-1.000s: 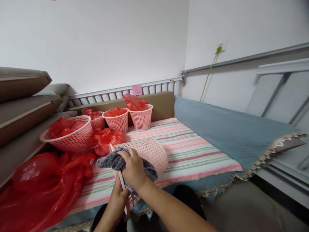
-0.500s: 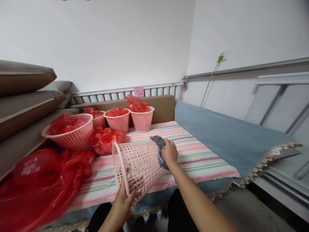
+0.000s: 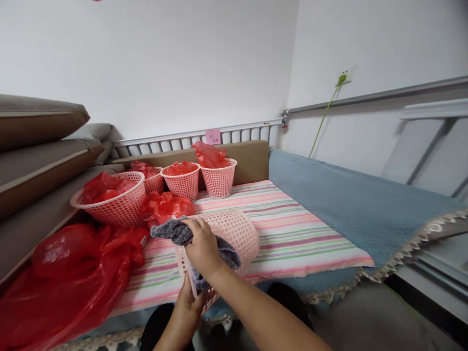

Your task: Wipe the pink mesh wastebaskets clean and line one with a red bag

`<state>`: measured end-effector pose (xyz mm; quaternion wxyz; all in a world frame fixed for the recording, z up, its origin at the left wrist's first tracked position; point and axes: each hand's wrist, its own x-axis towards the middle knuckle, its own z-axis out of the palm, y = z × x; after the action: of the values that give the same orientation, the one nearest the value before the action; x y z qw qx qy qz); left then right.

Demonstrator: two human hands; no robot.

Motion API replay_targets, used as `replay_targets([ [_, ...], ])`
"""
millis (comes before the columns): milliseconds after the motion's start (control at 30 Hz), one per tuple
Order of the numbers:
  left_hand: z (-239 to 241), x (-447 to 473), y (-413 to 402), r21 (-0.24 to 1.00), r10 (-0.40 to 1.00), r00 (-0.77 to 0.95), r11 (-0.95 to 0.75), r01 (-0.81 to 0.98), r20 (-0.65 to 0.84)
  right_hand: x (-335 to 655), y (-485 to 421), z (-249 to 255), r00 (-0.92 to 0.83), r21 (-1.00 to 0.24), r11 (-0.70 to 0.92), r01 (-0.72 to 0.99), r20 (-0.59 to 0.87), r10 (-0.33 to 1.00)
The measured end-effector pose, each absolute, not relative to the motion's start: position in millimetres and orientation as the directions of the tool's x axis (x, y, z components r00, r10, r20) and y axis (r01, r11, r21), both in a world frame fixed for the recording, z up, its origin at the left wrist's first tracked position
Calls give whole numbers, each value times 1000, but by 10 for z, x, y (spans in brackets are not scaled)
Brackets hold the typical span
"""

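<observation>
A pale pink plastic basket [image 3: 241, 229] with a lattice of holes lies tipped on its side, its rim toward the left. My left hand [image 3: 187, 307] is closed on the rim at the lower left. A dark grey cloth [image 3: 171, 231] is bunched under my right hand [image 3: 203, 243], which presses it against the basket near the rim; one end of the cloth sticks out to the left and another part hangs along the basket's side. My right forearm covers part of the basket.
Pink baskets with red plastic bags inside, such as this basket [image 3: 218, 180], stand along the back and left. Loose red bags [image 3: 73, 273] lie at left beside stacked cushions [image 3: 44, 161]. A striped cloth [image 3: 292, 229] covers the seat; a blue cover [image 3: 351, 195] is at right.
My right hand has moved left with the grey cloth, from the basket's base end to near its rim. The left hand keeps its hold on the rim.
</observation>
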<state>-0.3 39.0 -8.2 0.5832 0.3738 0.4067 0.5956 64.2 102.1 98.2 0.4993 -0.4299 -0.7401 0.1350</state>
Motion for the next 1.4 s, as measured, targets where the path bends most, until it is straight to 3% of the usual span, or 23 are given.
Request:
replay_targets([
  [167, -119, 28, 400, 933, 999, -13, -47, -357, 45, 1010, 1221, 812, -149, -510, 523, 683, 603, 783],
  [367, -116, -57, 347, 974, 992, 107, -47, -222, 72, 1873, 1684, 592, 204, -438, 13, 899, 445, 872],
  [533, -80, -115, 380, 977, 992, 118, -23, -213, 49, 2151, 1764, 513, 311, -443, -109, 890, 412, 857],
  [833, 735, -67, 627, 950, 999, -14, 33, -310, -39, 2080, 1676, 518, 304, -476, -72, 876, 430, 850],
  [933, 684, -23, 594, 942, 998, -8, 57, -330, -64, 1853, 1586, 579, 253, -532, 25, 847, 443, 860],
  [1133, 506, -36, 517, 975, 999, -21, -38, -219, 34, 925, 1176, 844, -38, -644, 457, 613, 554, 832],
  [1267, 427, -54, 531, 978, 995, -43, -95, -185, 88, 748, 1035, 891, -82, -666, 532, 522, 582, 809],
  [1400, 372, 10, 483, 981, 999, -20, -44, -187, 41, 1009, 1156, 754, -126, -570, 522, 634, 589, 798],
])
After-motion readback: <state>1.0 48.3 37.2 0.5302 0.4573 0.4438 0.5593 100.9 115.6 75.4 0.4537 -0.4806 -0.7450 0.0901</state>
